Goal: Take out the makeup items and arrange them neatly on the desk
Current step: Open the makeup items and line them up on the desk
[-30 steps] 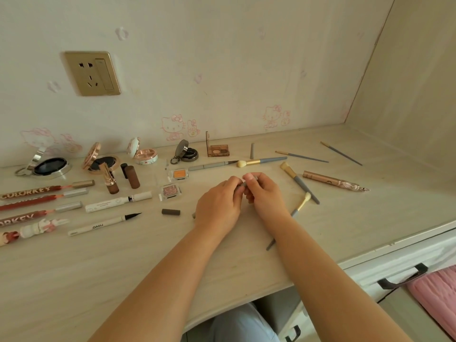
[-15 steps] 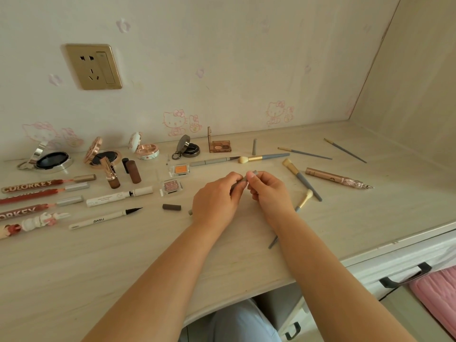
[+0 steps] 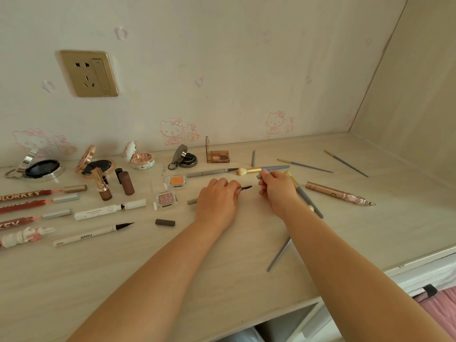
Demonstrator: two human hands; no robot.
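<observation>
I see the desk [image 3: 246, 262] strewn with makeup. My left hand [image 3: 217, 201] holds a brow pencil [image 3: 245, 187], fingers curled round it, brush tip bared; my right hand [image 3: 278, 187] pinches its cap [image 3: 259, 176], apart.

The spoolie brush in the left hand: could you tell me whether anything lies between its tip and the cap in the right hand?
Nothing visible does. The spoolie brush and the cap are apart, with only bare desk below the gap.

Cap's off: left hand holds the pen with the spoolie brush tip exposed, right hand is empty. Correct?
Not quite. In the head view the right hand is not empty: it pinches the pulled-off cap. The left hand does hold the pen with the spoolie brush tip exposed.
</observation>
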